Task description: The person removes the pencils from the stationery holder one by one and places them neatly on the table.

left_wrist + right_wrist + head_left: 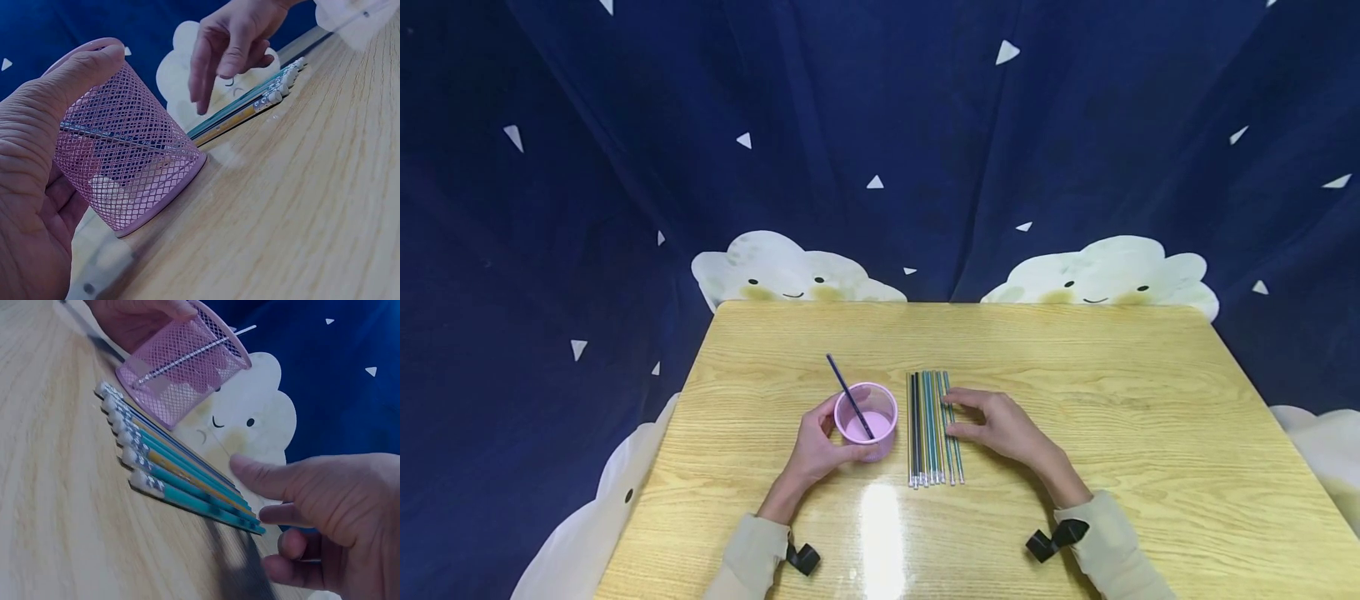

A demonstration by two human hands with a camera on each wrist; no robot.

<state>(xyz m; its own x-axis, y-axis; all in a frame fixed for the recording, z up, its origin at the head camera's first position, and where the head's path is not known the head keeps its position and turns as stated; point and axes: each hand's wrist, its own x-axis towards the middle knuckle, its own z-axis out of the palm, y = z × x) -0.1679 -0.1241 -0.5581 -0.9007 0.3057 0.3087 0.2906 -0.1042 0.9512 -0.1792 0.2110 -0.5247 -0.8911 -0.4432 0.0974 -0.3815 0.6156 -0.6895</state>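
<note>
Left hand (815, 446) grips the round pink wire-mesh cup (867, 421); right hand (1000, 425), fingers loosely straight, seemingly touches the slim eraser-tipped pencils (934, 429) beside it.

So the mesh cup (867, 421) sits on the table (1150, 433) in my left hand (816, 446), one pencil (848, 395) standing in it, leaning back-left. Just right of the cup lies the row of pencils (934, 429), and my right hand (1000, 425) is at the row's right edge
</note>
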